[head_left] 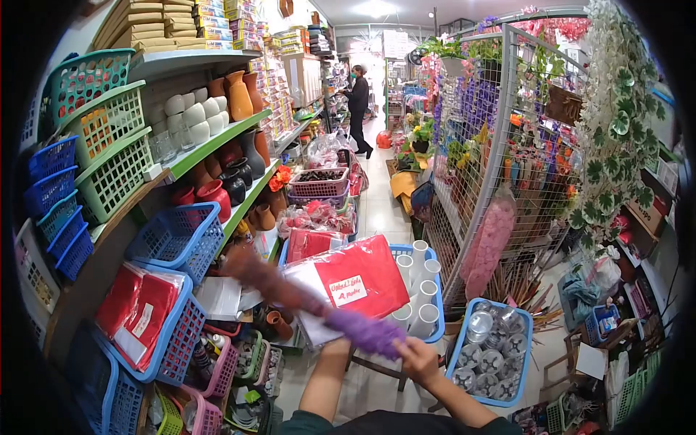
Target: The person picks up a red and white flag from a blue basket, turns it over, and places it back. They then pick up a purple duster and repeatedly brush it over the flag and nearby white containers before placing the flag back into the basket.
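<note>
My right hand [420, 360] is closed round one end of a long, fluffy duster [362, 330], purple near the hand and brown toward its far end, blurred by motion. The duster slants up to the left across the front of a flat red package [373, 272] in clear plastic with a handwritten white label. My left forearm [325, 380] reaches up to the package's lower edge. The left hand's fingers are hidden behind the package and duster, and the package is tilted up in front of me, seemingly held by that hand.
A blue basket of white tubular vases [426, 317] stands behind the package; a blue basket of clear containers [487, 348] is at right. Shelves [210, 148] of vases and baskets line the left, a wire rack [500, 145] the right. A person [357, 109] stands far down the aisle.
</note>
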Demonstrator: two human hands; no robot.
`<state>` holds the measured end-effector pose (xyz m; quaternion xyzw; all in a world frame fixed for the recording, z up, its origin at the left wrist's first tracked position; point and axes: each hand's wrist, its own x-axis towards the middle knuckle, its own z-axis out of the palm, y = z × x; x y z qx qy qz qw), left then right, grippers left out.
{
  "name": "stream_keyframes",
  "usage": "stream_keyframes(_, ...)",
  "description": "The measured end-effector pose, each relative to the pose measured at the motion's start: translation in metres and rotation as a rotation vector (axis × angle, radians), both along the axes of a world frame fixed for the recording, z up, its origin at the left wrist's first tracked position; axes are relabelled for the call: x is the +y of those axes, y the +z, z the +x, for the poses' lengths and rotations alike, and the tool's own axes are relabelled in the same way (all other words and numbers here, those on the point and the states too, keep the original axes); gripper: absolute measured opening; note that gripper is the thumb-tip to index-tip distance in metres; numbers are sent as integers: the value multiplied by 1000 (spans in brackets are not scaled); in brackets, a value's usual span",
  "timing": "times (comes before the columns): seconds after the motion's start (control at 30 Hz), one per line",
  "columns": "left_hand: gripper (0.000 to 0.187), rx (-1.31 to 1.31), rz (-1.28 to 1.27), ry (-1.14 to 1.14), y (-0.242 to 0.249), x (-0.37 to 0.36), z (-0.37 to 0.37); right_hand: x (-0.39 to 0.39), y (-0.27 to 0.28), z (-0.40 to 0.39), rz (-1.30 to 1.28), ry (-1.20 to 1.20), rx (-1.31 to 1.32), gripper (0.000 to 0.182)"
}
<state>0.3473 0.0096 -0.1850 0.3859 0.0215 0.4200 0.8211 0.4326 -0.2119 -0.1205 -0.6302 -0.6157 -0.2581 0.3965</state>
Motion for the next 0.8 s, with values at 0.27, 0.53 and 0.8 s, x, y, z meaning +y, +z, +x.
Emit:
stream_keyframes(0.27, 69, 33, 46, 7, 17, 26, 9, 1, -41, 31, -124, -152, 116, 53)
stream_keyframes(0.53, 70, 72, 66, 36, 18, 29, 3, 10, -24, 17, 118, -245, 331, 51)
stream_keyframes(0.8, 70, 122, 87, 57, 13, 20, 3, 17, -41, 8, -183, -7, -20, 53)
